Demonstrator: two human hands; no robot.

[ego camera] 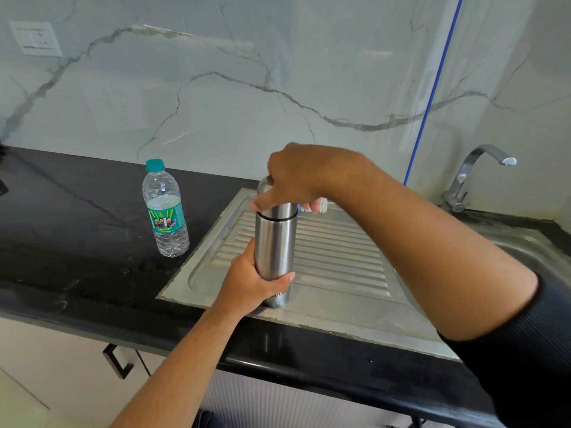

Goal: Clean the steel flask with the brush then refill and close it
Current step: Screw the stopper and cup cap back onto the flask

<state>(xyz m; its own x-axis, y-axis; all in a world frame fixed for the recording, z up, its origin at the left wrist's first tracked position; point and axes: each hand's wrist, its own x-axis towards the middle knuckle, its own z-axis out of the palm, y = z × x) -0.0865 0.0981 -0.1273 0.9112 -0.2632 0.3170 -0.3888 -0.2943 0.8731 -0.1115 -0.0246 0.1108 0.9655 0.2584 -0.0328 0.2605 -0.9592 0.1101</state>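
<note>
Head view, all places told from the steel flask.

Flask: I see the steel flask (275,242) upright on the ribbed drainboard (340,261) of the steel sink, near the drainboard's front edge, its base touching the metal.

Cap: the flask's steel cap (269,197) sits on top, with a dark ring showing between cap and body.

Left hand: my left hand (250,282) grips the flask's lower body, fingers and thumb curled round it, the thumb tip lying across the front.

Right hand: my right hand (302,177) comes over the top of the flask and holds the cap, fingers curled down round it, the forefinger pressed along the cap's left side.

Brush: just behind the flask, past the right hand, a bit of white bristle (321,205) shows; the rest I cannot make out.

Water bottle: a clear plastic bottle (165,211) with a teal cap stands left of the flask on the black counter (77,242), apart from it.

Tap: a chrome tap (472,177) stands well to the right and behind the flask.
</note>
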